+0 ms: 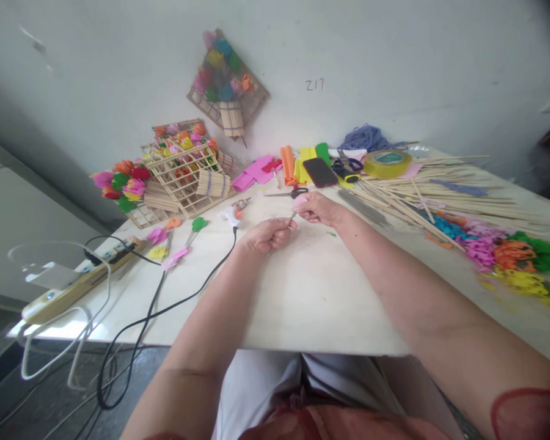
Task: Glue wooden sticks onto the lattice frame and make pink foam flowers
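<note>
My left hand (271, 234) is closed, its fingertips pinching a thin wire-like stem. Close by on the upper right, my right hand (319, 209) pinches a small pink paper flower (300, 200) at the top of that stem; fingers partly cover it. Black-handled scissors (299, 192) lie just beyond my hands. A white glue gun (230, 215) with an orange tip rests left of them, its black cord running toward me. Further left are several finished-looking paper blooms on stems, among them a green flower (199, 224) and a yellow flower (158, 252).
Bamboo lattice frames (178, 168) with paper flowers stand at the back left; another lattice (229, 91) hangs on the wall. A power strip (77, 284) sits on the left edge. A phone (319, 172), tape roll (388, 164), bamboo sticks (458, 195) and coloured paper pieces (513, 253) lie right.
</note>
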Demonstrator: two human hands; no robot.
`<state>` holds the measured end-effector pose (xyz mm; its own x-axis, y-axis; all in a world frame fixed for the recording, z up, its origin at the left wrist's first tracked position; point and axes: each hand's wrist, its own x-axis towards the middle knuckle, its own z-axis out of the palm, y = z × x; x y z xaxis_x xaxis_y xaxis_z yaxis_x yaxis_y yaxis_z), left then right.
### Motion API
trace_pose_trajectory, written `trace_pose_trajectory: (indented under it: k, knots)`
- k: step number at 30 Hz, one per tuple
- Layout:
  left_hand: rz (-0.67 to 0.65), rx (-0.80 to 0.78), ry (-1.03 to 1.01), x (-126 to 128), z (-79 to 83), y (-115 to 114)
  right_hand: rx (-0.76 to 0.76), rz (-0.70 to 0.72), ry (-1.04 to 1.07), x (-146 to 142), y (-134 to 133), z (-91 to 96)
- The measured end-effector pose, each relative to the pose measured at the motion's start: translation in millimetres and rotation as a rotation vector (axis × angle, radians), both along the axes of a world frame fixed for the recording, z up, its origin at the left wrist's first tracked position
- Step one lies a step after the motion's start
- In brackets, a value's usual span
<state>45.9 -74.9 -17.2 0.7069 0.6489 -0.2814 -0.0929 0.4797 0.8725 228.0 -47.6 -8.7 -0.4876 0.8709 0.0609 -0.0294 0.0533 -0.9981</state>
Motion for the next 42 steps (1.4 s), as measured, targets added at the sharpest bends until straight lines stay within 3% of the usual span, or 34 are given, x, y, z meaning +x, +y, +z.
trace_pose_trajectory:
  k: [42]
  knots:
    - [-0.01,0.016,0.016,2.1,0.6,-1.2,-0.019,0.013,0.008,1.4,2.9,-5.5]
